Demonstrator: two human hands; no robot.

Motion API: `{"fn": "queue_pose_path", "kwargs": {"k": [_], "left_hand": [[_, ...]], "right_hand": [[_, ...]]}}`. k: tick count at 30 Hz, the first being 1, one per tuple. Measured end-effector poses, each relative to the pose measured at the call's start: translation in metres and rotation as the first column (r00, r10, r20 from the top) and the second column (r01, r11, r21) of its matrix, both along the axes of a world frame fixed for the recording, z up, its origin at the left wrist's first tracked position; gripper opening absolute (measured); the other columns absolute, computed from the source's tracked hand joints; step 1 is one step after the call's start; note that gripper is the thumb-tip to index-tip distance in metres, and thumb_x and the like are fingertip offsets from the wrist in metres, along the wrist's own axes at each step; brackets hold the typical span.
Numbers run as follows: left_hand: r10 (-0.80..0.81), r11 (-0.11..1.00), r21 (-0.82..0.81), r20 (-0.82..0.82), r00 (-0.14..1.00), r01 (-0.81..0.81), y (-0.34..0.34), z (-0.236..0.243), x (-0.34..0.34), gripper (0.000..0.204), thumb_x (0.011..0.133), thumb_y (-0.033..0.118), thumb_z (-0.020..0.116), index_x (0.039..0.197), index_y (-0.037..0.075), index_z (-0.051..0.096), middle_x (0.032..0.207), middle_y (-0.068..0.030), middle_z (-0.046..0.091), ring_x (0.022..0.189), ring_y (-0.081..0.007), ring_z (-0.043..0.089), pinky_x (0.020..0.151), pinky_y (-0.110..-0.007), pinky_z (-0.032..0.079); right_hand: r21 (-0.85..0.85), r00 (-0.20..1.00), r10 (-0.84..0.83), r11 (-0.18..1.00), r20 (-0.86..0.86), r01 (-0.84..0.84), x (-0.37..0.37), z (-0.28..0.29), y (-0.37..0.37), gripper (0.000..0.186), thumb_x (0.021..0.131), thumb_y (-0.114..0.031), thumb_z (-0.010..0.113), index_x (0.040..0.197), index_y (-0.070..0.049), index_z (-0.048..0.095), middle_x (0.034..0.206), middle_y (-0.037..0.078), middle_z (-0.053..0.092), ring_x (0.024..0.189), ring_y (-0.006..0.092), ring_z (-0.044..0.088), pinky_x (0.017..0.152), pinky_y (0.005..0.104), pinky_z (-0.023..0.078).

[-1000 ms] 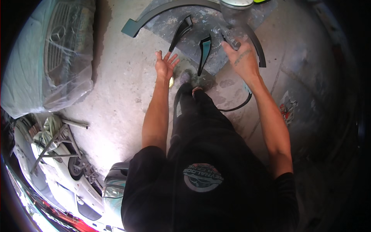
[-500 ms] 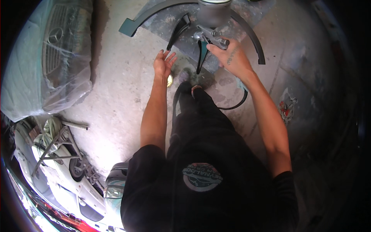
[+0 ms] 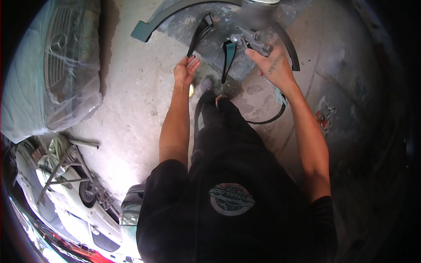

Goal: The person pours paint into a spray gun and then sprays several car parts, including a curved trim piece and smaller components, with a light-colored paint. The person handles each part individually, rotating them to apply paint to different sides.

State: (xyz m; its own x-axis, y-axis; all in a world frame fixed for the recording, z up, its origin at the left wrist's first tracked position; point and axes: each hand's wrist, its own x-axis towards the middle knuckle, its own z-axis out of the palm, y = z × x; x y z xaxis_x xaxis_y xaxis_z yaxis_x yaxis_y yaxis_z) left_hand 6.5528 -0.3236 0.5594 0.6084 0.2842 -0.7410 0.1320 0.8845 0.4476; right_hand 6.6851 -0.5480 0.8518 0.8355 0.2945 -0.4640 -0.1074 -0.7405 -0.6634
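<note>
My right hand [image 3: 277, 65] is wrapped round the handle of a spray gun [image 3: 254, 41]. A large grey cup [image 3: 258, 16] sits on top of the gun, and its nozzle points left. My left hand [image 3: 186, 72] is palm up, its fingers closed at the lower end of a slim, curved black trim piece [image 3: 200, 33]. That piece slants up and away over a paint-spotted board [image 3: 177, 28]. Below the nozzle lies a second trim piece [image 3: 228, 57], black-edged with a teal face. Part of the gun's trigger side is hidden by my fingers.
A long curved arch trim [image 3: 291, 48] bends round the board, with a teal left end. A dark hose [image 3: 272, 119] hangs below my right forearm. A round yellowish lid [image 3: 191, 90] lies by my foot. A plastic-covered car front [image 3: 57, 65] stands left, metal stands [image 3: 72, 164] behind it.
My right hand has moved right with the spray gun, away from the trim pieces. The fingers of my left hand have drawn closer together, with the hand staying at the trim piece's end.
</note>
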Motion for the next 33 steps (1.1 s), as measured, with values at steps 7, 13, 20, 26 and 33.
{"fn": "queue_pose_path", "kwargs": {"k": [7, 13, 20, 26, 33], "left_hand": [[-0.046, 0.999, -0.017, -0.009, 0.999, 0.045, 0.009, -0.001, -0.002, 0.049, 0.113, 0.032, 0.033, 0.141, -0.009, 0.038, 0.140, -0.0307, 0.050, 0.126, -0.0506, 0.056, 0.107, -0.059, 0.053], [-0.065, 0.997, 0.026, -0.055, 0.996, 0.066, 0.012, -0.007, -0.007, 0.053, 0.112, 0.034, 0.038, 0.146, -0.007, 0.039, 0.130, -0.0258, 0.058, 0.113, -0.0447, 0.064, 0.094, -0.055, 0.060], [-0.400, 0.913, 0.000, -0.192, 0.896, 0.407, -0.020, -0.024, -0.046, 0.060, 0.111, 0.044, 0.039, 0.150, -0.001, 0.041, 0.135, -0.0194, 0.058, 0.108, -0.0325, 0.065, 0.086, -0.045, 0.059], [-0.566, 0.824, -0.082, -0.159, 0.809, 0.560, -0.082, -0.003, -0.067, 0.071, 0.110, 0.055, 0.035, 0.154, 0.001, 0.038, 0.146, -0.0174, 0.055, 0.118, -0.0331, 0.061, 0.091, -0.047, 0.055], [-0.496, 0.867, -0.089, -0.068, 0.866, 0.489, -0.110, 0.023, -0.074, 0.076, 0.110, 0.057, 0.027, 0.159, -0.001, 0.027, 0.156, -0.0195, 0.044, 0.130, -0.0372, 0.053, 0.102, -0.051, 0.049]], "right_hand": [[0.002, 0.994, 0.027, 1.000, 0.109, -0.027, 0.006, 0.011, 0.009, 0.062, 0.089, -0.039, 0.072, 0.125, 0.011, 0.066, 0.076, 0.022, 0.071, 0.073, 0.0320, 0.071, 0.077, 0.0406, 0.055], [-0.157, 0.979, 0.022, 0.987, 0.204, 0.011, 0.000, 0.014, -0.021, 0.057, 0.091, -0.038, 0.071, 0.125, 0.007, 0.067, 0.090, 0.026, 0.072, 0.094, 0.0386, 0.071, 0.090, 0.0425, 0.052], [-0.230, 0.991, 0.079, 0.972, 0.108, -0.052, -0.025, 0.039, -0.062, 0.049, 0.092, -0.035, 0.070, 0.119, 0.006, 0.068, 0.084, 0.023, 0.064, 0.086, 0.0326, 0.063, 0.083, 0.0414, 0.050], [-0.201, 0.988, 0.156, 0.967, -0.009, -0.154, -0.057, 0.055, -0.079, 0.036, 0.093, -0.026, 0.069, 0.113, 0.004, 0.070, 0.064, 0.011, 0.051, 0.061, 0.0189, 0.051, 0.065, 0.0379, 0.047], [-0.210, 0.990, 0.112, 0.970, -0.081, -0.127, -0.056, 0.068, -0.082, 0.055, 0.093, -0.035, 0.069, 0.130, 0.005, 0.065, 0.091, 0.030, 0.071, 0.091, 0.0384, 0.073, 0.088, 0.0432, 0.054]]}}
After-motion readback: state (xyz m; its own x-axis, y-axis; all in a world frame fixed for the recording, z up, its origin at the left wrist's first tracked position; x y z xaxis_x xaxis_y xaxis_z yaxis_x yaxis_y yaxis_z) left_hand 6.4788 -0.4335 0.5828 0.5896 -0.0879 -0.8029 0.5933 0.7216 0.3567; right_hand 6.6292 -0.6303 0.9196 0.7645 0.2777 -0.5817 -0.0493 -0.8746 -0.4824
